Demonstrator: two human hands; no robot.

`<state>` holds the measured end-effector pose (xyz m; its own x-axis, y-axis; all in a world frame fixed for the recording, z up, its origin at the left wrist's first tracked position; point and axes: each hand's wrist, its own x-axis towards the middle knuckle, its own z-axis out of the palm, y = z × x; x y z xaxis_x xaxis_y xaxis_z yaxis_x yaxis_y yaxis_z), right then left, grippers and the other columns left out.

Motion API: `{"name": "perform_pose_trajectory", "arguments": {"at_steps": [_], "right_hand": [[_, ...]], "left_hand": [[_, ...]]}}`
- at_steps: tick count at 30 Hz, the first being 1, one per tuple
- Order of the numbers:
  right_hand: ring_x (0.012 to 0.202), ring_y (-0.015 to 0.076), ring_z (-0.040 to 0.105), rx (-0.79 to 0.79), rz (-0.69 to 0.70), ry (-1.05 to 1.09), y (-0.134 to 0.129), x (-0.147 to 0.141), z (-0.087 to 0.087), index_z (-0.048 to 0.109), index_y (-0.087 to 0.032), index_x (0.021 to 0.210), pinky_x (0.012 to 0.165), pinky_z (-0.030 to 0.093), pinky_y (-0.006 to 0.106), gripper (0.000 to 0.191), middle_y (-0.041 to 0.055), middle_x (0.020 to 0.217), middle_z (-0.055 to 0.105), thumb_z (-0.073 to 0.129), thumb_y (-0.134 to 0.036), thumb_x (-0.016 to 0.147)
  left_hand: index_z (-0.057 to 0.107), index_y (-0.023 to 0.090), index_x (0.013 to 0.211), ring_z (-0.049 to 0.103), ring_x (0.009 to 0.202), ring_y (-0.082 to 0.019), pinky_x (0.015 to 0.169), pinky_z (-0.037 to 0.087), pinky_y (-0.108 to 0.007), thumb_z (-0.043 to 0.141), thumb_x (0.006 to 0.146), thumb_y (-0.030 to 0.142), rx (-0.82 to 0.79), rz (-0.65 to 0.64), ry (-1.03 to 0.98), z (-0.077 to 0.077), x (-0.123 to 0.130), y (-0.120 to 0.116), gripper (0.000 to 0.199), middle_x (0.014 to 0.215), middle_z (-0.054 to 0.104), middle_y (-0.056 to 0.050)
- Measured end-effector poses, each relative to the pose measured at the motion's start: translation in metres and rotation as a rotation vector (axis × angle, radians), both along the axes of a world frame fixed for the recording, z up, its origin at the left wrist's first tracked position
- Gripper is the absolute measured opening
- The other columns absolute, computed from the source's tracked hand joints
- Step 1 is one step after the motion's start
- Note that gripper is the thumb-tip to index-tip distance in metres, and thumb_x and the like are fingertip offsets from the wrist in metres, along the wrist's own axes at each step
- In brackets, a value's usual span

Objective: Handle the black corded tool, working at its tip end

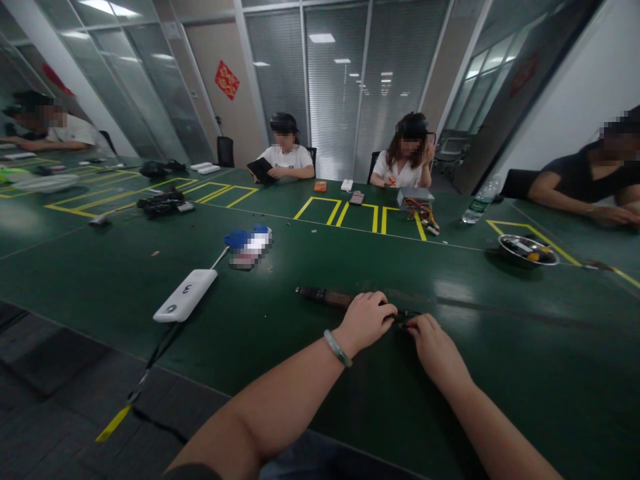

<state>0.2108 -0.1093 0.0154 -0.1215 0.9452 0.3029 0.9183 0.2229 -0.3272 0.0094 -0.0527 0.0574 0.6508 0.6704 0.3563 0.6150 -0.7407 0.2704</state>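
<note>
Pinching a thin black cable (404, 319) between a curled left hand (365, 323) and a closed right hand (437, 348), just beside a dark brown cylindrical handle (320, 295) on the green tabletop (500, 360); likely slippage under too hard a tug

A white rectangular power bank (185, 296) lies left of a dark long-handled tool (320, 295) on the green table (90, 283); a round steel bowl (527, 251) sits further right, a clear plastic bottle (480, 199) behind it.
</note>
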Motion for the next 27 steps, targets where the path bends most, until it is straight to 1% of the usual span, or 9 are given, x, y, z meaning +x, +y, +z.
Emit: {"name": "perform_pose_trajectory", "arguments": {"at_steps": [5,8,13,22,27], "right_hand": [[0.084,0.0217,0.058,-0.021,-0.039,0.006,0.005,0.000,-0.005,0.053,-0.022,0.096,0.076,0.046,0.036,0.016,0.0087,0.101,0.056,0.037,-0.026,0.096],[0.084,0.0214,0.058,-0.027,-0.051,0.012,0.006,-0.001,-0.004,0.052,-0.022,0.097,0.076,0.047,0.035,0.015,0.0085,0.101,0.055,0.038,-0.026,0.096],[0.086,0.0210,0.057,-0.027,-0.033,0.020,0.007,-0.004,0.001,0.051,-0.021,0.097,0.078,0.047,0.036,0.014,0.0081,0.099,0.054,0.037,-0.023,0.096],[0.085,0.0198,0.058,-0.047,-0.038,0.029,0.008,-0.003,0.002,0.051,-0.021,0.097,0.076,0.048,0.034,0.013,0.0070,0.100,0.054,0.039,-0.024,0.096],[0.084,0.0197,0.057,-0.028,-0.035,0.033,0.008,-0.004,0.002,0.051,-0.021,0.096,0.076,0.047,0.033,0.011,0.0065,0.098,0.054,0.041,-0.024,0.095]], "left_hand": [[0.064,0.025,0.106,0.054,0.098,-0.022,0.087,0.044,-0.038,0.054,0.088,0.027,-0.036,0.003,-0.003,0.002,0.000,0.005,0.020,0.104,0.055,-0.005],[0.064,0.025,0.104,0.053,0.097,-0.021,0.085,0.045,-0.036,0.055,0.087,0.026,-0.058,0.012,-0.010,0.001,0.001,0.009,0.019,0.103,0.055,-0.004],[0.064,0.026,0.102,0.054,0.095,-0.020,0.083,0.043,-0.035,0.054,0.091,0.028,-0.066,0.033,0.004,-0.001,0.002,0.012,0.015,0.101,0.055,-0.003],[0.065,0.027,0.101,0.054,0.094,-0.018,0.081,0.042,-0.033,0.053,0.094,0.032,-0.057,0.028,-0.045,-0.004,0.000,0.014,0.015,0.099,0.055,-0.001],[0.066,0.026,0.101,0.054,0.094,-0.018,0.081,0.042,-0.033,0.051,0.096,0.033,-0.043,0.017,-0.029,-0.005,0.001,0.016,0.017,0.099,0.056,-0.002]]}}
